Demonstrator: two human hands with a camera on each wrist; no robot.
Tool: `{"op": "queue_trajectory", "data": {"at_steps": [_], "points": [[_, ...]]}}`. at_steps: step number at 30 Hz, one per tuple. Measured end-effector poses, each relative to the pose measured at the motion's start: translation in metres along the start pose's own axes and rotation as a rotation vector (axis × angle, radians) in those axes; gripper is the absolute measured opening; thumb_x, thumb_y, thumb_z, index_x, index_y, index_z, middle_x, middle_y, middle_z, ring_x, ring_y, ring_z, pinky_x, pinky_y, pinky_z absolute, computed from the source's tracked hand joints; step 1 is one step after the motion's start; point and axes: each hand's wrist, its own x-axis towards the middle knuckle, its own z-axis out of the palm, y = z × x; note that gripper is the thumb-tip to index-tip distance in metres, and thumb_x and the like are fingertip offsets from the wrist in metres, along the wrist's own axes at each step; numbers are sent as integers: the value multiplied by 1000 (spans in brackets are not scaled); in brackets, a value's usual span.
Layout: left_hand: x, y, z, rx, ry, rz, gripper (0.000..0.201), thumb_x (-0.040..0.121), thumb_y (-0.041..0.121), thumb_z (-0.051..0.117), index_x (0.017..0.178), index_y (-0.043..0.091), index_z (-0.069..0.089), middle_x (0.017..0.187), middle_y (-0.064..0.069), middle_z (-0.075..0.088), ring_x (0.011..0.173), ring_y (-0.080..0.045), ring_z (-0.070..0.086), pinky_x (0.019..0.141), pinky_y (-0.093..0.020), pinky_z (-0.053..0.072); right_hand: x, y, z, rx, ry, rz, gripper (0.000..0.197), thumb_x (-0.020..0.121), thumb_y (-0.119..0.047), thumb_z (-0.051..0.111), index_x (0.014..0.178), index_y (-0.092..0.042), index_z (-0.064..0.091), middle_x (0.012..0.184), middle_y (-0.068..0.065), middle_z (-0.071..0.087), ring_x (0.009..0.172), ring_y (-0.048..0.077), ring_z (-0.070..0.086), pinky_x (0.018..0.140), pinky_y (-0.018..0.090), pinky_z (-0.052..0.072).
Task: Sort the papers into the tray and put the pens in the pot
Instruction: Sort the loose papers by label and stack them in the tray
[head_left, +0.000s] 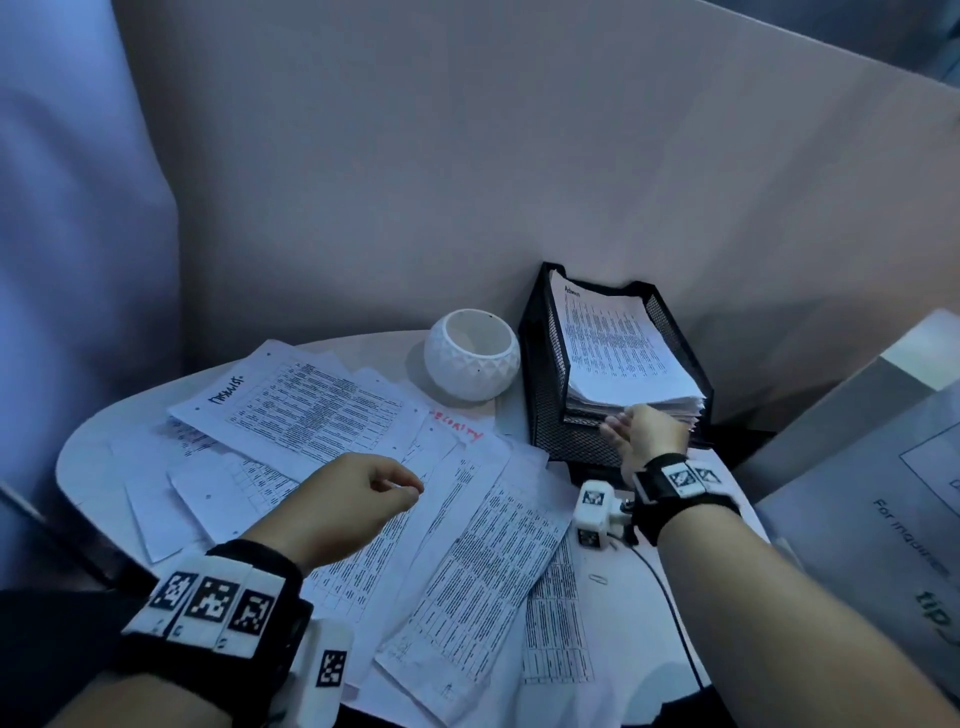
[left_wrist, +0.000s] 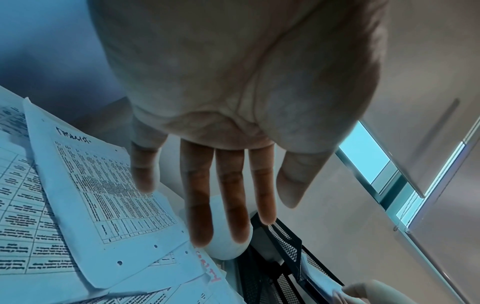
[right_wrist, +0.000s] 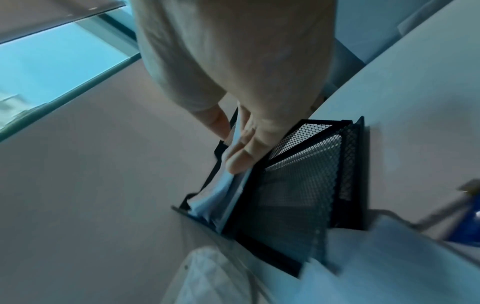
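Lying fanned and overlapping across the round white table: loose white printed sheets of paper (head_left: 457, 561), covered in dense tables, one headed in black handwriting (head_left: 311, 410) and another in red (head_left: 457, 423). Standing at the back right against the wall: a black wire-mesh paper tray (head_left: 545, 395), holding a thick stack of printed sheets (head_left: 618, 353) with its front edge overhanging the open end. Sitting upright just left of the tray: a round white faceted ceramic pot (head_left: 470, 358), looking empty.
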Motion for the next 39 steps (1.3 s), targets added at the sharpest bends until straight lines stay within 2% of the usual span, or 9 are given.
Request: {"op": "queue_trajectory", "data": {"at_steps": [3,6,9,11,16,19,24,32,39], "points": [[-2,1,0,5,3,12,10,94,31,71,92,35,80,93,7,78,84,-11,69,88,-33,56,-22,33,-20,-208,15,-15,10,89,4,54,87,0,63,75,13,63,61,23,60,63,36,59],[-3,1,1,9,7,16,10,94,31,72,91,35,81,91,8,77,81,-10,68,87,-32,55,-32,85,-51,-326,-4,94,9,92,-3,59,98,0,66,91,18,68,70,26,60,67,38,57],[-6,1,2,28,11,16,10,93,32,71,91,35,80,89,9,76,81,-9,68,85,-32,55,-43,138,-71,-423,-54,232,15,94,-13,64,107,-6,64,68,5,55,48,19,45,46,27,39],[-9,1,3,58,12,14,9,94,33,71,94,35,80,93,10,76,86,-9,69,86,-32,55,-51,161,-74,-394,-130,263,18,92,-5,61,110,-4,65,61,3,47,45,16,38,46,24,31],[-17,3,8,92,2,9,9,95,34,70,95,36,78,96,11,76,89,-11,71,76,-29,53,-60,177,-62,-507,-217,131,19,87,-12,72,83,-17,55,58,4,45,50,18,43,50,29,41],[-20,3,10,117,-8,-2,9,95,36,69,95,38,78,97,11,76,91,-9,70,77,-29,52,-60,170,-57,-598,-193,-27,36,80,-16,76,63,-24,44,62,8,46,56,19,45,57,33,40],[-20,4,11,129,-3,-7,9,95,35,69,96,36,78,96,10,77,89,-12,71,75,-29,53,-63,139,-66,-640,-111,-254,28,93,-20,70,73,-16,51,66,2,56,61,21,50,61,40,51],[-22,11,16,87,60,18,7,95,31,70,98,33,76,92,5,77,89,-24,73,75,-32,55,-102,48,-53,-423,-319,-594,20,93,-12,74,83,-16,57,80,8,66,68,13,57,64,25,50],[-18,16,10,-218,179,110,49,90,42,77,134,32,59,120,7,72,107,-16,71,95,-44,56,-140,7,-39,69,-561,-407,21,97,-3,65,86,-16,53,76,5,71,66,17,66,58,32,56]]}}
